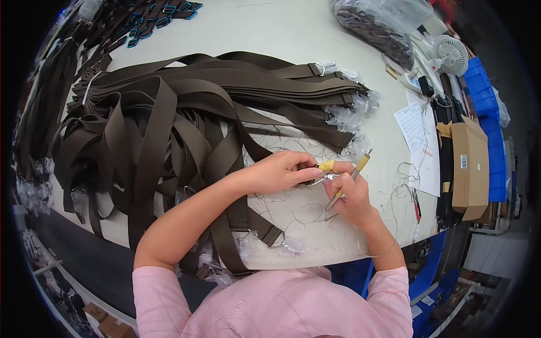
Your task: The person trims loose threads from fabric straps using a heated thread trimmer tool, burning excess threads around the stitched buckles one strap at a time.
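My left hand [284, 169] is closed on the end of a dark brown webbing strap [251, 143], thumb and fingers pinching it. At that end a shiny metal clasp [328, 177] shows between my hands. My right hand [350, 197] is closed around a slim pen-shaped tool [362, 163] with yellow and grey sections and a thin pointed tip. Its fingertips are right at the clasp, and a yellow wrap [327, 165] covers one finger. The exact contact between fingers and clasp is hidden. Beside my left forearm lies a looped pile of similar straps [163, 124].
Bundled straps [270, 84] with plastic-wrapped ends lie behind my hands. Loose threads [298, 211] litter the white table [282, 22]. To the right are papers [414, 129], a red-handled tool [417, 208], a cardboard box [470, 163], blue bins [490, 124] and a small fan [451, 55].
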`<state>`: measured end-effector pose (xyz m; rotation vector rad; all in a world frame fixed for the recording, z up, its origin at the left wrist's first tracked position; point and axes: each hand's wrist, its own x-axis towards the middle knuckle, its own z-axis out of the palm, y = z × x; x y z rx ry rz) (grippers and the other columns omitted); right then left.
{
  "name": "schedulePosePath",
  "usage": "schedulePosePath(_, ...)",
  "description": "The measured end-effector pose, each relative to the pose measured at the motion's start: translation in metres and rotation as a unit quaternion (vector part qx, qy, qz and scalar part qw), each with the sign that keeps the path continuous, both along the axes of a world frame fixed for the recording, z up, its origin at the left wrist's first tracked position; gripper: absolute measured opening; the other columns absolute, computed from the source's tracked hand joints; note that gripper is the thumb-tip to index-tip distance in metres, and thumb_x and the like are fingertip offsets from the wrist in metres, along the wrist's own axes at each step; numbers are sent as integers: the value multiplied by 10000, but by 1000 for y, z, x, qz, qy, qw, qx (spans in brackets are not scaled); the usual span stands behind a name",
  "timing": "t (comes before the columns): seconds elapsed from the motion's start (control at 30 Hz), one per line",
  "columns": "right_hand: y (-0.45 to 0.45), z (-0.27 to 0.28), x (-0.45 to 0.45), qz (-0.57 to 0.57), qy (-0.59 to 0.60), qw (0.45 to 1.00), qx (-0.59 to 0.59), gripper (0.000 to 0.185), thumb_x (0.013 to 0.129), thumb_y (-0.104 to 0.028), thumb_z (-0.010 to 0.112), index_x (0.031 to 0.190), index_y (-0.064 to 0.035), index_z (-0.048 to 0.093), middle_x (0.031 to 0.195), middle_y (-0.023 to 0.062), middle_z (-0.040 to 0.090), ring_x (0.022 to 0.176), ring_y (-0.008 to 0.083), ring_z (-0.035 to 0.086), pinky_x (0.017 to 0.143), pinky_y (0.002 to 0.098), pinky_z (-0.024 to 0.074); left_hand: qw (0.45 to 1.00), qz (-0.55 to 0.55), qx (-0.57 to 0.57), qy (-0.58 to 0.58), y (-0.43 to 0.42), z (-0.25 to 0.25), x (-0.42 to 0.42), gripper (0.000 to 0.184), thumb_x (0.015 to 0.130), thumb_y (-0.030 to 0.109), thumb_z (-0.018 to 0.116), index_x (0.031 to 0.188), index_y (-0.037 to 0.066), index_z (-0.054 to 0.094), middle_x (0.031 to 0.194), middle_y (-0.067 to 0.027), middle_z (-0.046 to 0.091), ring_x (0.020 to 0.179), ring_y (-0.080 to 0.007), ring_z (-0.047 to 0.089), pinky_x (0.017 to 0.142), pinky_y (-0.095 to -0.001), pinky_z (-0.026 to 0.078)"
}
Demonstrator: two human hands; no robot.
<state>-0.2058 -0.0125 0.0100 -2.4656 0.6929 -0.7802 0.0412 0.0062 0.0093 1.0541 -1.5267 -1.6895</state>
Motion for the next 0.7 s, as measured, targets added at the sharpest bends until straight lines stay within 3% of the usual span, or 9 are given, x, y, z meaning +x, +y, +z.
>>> schedulePosePath(0.03,-4,1,4,9,-13,1000,2,336,716,101,742,865,-65,491,1181,219,672,988,388,665,787,426,554,996,-9,60,66,-1,-4,0,316,1041,347,652,1060,35,696,764,38,583,683,-63,479,625,-256,412)
schedulePosePath(0.13,-17,11,26,-64,-113,990,-51,349,756,67,767,899,-74,482,1299,250,639,1120,401,652,929,433,540,981,45,130,134,-1,8,7,223,1052,319,649,1063,102,699,822,98,583,654,-5,411,575,-201,337)
schedulePosePath(0.17,-20,7,25,-84,-166,982,26,329,802,21,765,920,-79,474,1376,265,600,1219,421,618,1078,492,457,982,57,131,127,-2,8,10,211,1049,321,654,1032,113,691,819,100,584,646,0,407,566,-193,325)
schedulePosePath(0.27,-31,1,14,-135,-136,981,-4,315,783,58,718,922,-79,472,1342,260,626,1245,402,617,1148,551,370,980,71,139,122,-3,4,15,206,1040,327,665,962,137,674,817,102,593,628,6,401,548,-178,304)
schedulePosePath(0.3,-35,6,15,-66,-93,991,-69,327,733,93,670,928,-77,471,1260,243,664,1217,376,631,1184,580,304,979,60,147,129,-3,4,14,211,1039,329,666,954,136,670,820,99,599,626,3,404,549,-179,310)
schedulePosePath(0.4,-24,3,21,-39,25,995,-88,348,680,116,640,916,-77,472,1177,196,691,1169,338,653,1193,553,302,973,84,161,141,-3,0,11,215,1041,326,659,936,138,657,850,89,628,619,0,418,548,-183,319)
schedulePosePath(0.43,-25,-1,20,-34,25,997,-63,333,672,102,654,883,-79,472,1081,147,701,1031,328,671,1142,529,367,970,101,164,146,-3,-1,13,215,1040,327,659,938,138,656,857,89,630,617,0,421,549,-183,320)
schedulePosePath(0.53,-21,-4,8,-58,-12,994,-88,327,679,89,688,867,-83,482,968,107,699,901,309,656,988,490,448,963,135,170,162,-2,-2,11,207,1041,327,659,949,142,658,870,90,632,608,3,427,550,-181,319)
schedulePosePath(0.7,-5,4,6,-41,8,990,-137,325,720,36,764,821,-102,487,874,62,678,808,276,618,794,433,435,961,212,154,83,-5,0,3,245,1010,322,693,947,87,663,768,33,627,608,-67,518,556,-242,407)
